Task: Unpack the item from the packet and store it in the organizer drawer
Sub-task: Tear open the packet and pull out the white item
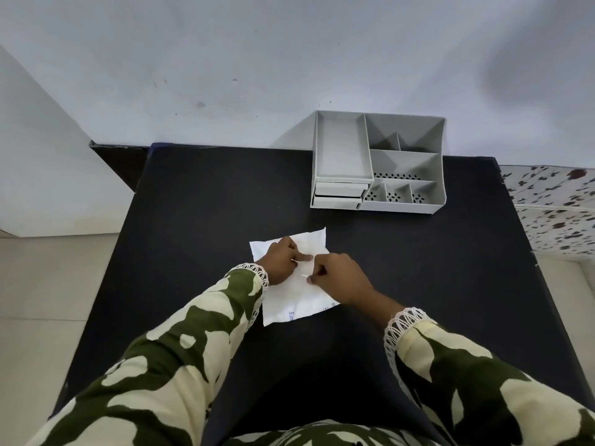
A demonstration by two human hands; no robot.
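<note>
A flat white packet [297, 300] with blue writing near its front edge lies on the black table [199, 204]. My left hand [281, 263] rests on the packet's left half, fingers curled, forefinger pointing right. My right hand [338, 278] pinches the packet's top near its middle, thumb and finger closed on the material. The two hands almost touch. Whatever is inside the packet is hidden. The grey organizer [378, 162] stands at the table's far right, its two small drawers [339, 193] at the front left, both pushed in or nearly so.
The organizer has one long tray and several open compartments on top. A white wall runs behind the table. A floral-patterned cloth [553, 207] lies off the table's right side. Tiled floor shows to the left.
</note>
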